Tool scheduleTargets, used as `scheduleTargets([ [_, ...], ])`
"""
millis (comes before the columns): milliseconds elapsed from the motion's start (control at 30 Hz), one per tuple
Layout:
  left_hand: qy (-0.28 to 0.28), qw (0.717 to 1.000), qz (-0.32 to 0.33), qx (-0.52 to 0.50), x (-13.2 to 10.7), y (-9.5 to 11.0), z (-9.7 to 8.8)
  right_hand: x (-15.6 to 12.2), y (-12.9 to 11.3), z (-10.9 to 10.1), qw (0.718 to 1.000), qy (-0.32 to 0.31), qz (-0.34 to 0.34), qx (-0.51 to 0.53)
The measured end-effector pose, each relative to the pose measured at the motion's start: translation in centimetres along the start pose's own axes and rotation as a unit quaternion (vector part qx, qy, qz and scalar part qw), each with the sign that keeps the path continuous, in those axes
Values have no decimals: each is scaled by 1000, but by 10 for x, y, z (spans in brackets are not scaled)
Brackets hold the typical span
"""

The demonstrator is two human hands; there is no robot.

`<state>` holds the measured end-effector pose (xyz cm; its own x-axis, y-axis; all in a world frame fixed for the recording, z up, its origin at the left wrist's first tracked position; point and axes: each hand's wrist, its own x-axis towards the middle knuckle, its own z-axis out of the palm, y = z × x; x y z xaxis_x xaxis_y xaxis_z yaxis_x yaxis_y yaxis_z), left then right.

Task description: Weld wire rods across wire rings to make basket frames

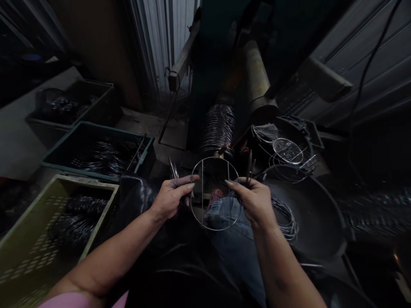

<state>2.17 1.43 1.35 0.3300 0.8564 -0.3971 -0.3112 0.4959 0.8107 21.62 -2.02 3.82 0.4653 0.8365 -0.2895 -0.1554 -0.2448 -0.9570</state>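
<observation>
Between my two hands is a thin wire ring (pixel 214 230) with two straight wires running across it, held up over my knee. My left hand (pixel 173 194) pinches the ring's left side between thumb and fingers, and short wire rods (pixel 174 167) stick up from the same hand. At the ring's right side, my right hand (pixel 253 199) is closed on it, with a few more rods (pixel 249 167) upright in its fingers. Just beyond the ring, a stack of wire rings (pixel 218 128) sits around a horizontal machine arm.
On the left stand a yellow crate (pixel 109 192), a green crate (pixel 96 173) and a grey bin (pixel 105 92), all holding dark metal pieces. A wide metal pan (pixel 317 226) with a wire coil (pixel 287 220) lies right, below a basin of wire pieces (pixel 288 150). A thick cylinder (pixel 257 72) juts forward.
</observation>
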Motion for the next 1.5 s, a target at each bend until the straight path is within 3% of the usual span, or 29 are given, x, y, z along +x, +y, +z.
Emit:
scheduleTargets([
  [367,8,999,17,-34,7,24,17,20,-29,7,1000,12,-9,15],
  [767,17,999,9,-27,7,30,22,25,-40,8,1000,-5,0,6],
  [1033,30,999,15,40,13,32,17,19,-20,-1,998,5,2,66],
  [1267,25,995,17,91,29,36,5,-3,-10,8,996,7,-25,89],
  [1500,-15,989,52,138,25,23,16,-18,8,-17,997,9,4,81],
])
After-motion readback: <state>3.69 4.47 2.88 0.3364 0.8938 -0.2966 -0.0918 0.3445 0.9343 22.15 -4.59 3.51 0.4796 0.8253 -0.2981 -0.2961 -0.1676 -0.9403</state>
